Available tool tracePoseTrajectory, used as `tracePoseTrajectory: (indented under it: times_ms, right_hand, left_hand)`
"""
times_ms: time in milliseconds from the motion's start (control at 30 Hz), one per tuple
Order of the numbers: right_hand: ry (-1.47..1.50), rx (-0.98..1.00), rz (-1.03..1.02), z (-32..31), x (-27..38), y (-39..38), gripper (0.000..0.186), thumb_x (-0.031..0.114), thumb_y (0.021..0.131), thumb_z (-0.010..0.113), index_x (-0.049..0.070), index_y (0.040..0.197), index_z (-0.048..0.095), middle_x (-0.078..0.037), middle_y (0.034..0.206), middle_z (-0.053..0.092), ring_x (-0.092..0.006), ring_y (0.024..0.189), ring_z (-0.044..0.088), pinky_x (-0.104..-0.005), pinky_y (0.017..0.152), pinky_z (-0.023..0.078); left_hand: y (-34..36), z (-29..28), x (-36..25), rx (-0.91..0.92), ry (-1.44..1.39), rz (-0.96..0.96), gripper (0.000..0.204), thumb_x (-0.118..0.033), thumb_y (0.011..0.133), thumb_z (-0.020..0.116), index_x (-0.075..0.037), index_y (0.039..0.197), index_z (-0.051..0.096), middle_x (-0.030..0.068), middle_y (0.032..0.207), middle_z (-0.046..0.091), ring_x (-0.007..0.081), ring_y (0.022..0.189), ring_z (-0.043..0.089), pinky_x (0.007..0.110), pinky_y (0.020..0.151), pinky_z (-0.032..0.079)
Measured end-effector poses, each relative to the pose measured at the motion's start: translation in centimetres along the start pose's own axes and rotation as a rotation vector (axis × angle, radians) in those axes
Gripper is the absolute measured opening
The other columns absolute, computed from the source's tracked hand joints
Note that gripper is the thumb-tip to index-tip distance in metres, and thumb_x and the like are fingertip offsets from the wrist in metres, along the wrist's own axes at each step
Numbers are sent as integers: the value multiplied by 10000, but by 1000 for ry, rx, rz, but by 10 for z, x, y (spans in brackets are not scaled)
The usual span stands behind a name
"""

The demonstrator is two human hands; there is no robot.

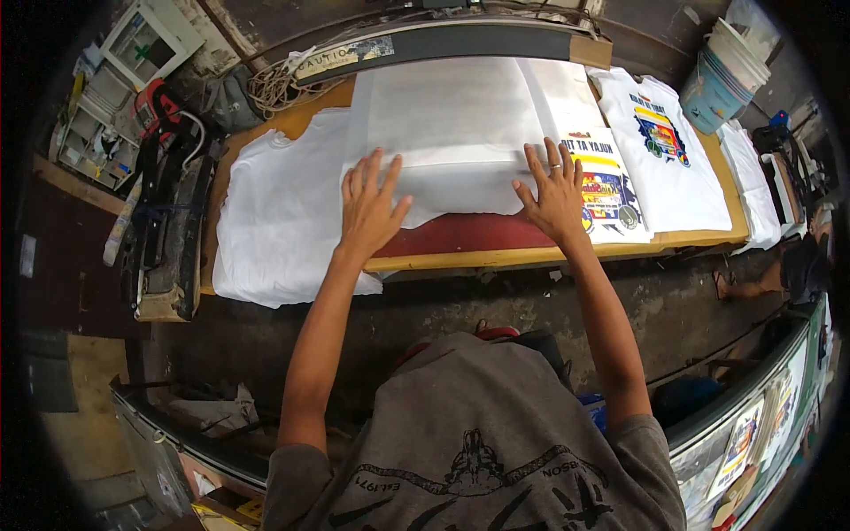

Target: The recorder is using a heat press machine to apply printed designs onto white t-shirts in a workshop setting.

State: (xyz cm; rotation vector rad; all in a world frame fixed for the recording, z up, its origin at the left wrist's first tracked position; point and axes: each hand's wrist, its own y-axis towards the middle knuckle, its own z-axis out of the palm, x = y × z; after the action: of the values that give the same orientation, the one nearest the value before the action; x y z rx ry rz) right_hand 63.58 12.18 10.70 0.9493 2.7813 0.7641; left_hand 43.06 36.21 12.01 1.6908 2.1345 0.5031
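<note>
My left hand (370, 202) lies flat with spread fingers on the left side of a smooth white cloth (443, 190). My right hand (553, 190), a ring on one finger, rests likewise on the cloth's right side, its fingers apart. A thin white sheet (452, 106) seems to cover the far part of the cloth. Below the cloth's near edge shows a dark red pad (469, 234). Left of my left hand lies a plain white shirt (274, 208). Beside my right hand are sheets with a colourful print (609, 190), and beyond them a white printed T-shirt (660, 128).
A long dark bar (452, 49) runs behind the wooden table (443, 260). Coiled rope (274, 88) sits at its left end. Stacked buckets (722, 80) stand far right; black-and-red equipment (168, 177) is at left. Another person's leg (757, 285) shows at right.
</note>
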Motion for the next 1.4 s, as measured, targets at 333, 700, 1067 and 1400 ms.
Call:
tracePoseTrajectory:
  times_ms: [333, 700, 1067, 1400]
  right_hand:
    - [71, -10, 26, 0, -4, -5, 646, 472, 901, 507, 192, 1457, 333, -326, 1409, 316, -460, 1317, 298, -572, 1074, 223]
    - [26, 24, 17, -7, -1, -8, 588, 383, 889, 569, 135, 1399, 417, -300, 1415, 319, -436, 1310, 314, -506, 1074, 271]
    - [398, -374, 245, -2, -68, 27, 440, 210, 928, 557, 21, 1316, 477, -204, 1280, 487, -376, 1164, 426, -440, 996, 345]
    - [58, -914, -221, -163, -91, 286, 282, 164, 903, 565, 88, 1164, 638, -122, 1075, 614, -326, 1064, 486, -417, 942, 381]
  left_hand:
    - [-10, 1, 9, 6, 43, 7, 666, -344, 844, 599, -34, 1392, 381, 212, 1411, 344, 388, 1278, 327, 530, 1065, 233]
    - [-15, 0, 10, 108, 35, -45, 722, -379, 851, 585, -37, 1432, 328, 197, 1467, 288, 378, 1326, 267, 548, 1086, 152]
    - [25, -16, 10, 12, 12, -97, 500, -382, 783, 648, -41, 1138, 569, 176, 1291, 417, 373, 1236, 331, 591, 1060, 144]
    - [-43, -53, 2, -23, -96, -484, 315, -268, 749, 702, -50, 945, 587, 146, 996, 477, 338, 1029, 434, 503, 916, 293]
